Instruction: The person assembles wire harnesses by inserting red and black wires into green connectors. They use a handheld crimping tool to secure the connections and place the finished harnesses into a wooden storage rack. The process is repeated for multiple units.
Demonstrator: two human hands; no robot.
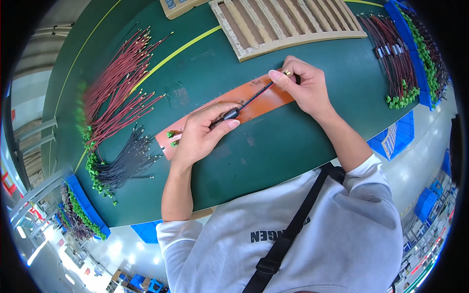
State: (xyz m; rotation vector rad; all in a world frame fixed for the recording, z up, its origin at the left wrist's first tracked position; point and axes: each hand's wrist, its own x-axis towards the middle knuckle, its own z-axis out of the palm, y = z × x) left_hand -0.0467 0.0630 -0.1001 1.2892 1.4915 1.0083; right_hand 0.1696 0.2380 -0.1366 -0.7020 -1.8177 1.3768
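Observation:
My left hand (205, 132) pinches a small grey sleeve on a thin black wire (254, 97), over an orange-brown strip (264, 102) lying on the green table (273, 146). My right hand (303, 85) grips the wire's far end, where a small brass tip pokes out by the fingertips. The wire runs taut between both hands. Green connectors (171, 134) show at the strip's left end, beside my left hand.
Red wires with green connectors (117, 93) and a bundle of black wires (127, 161) lie on the left. A slatted wooden rack (288, 22) sits at the back. More red wires (395, 58) lie at the right, beside blue bins (415, 58).

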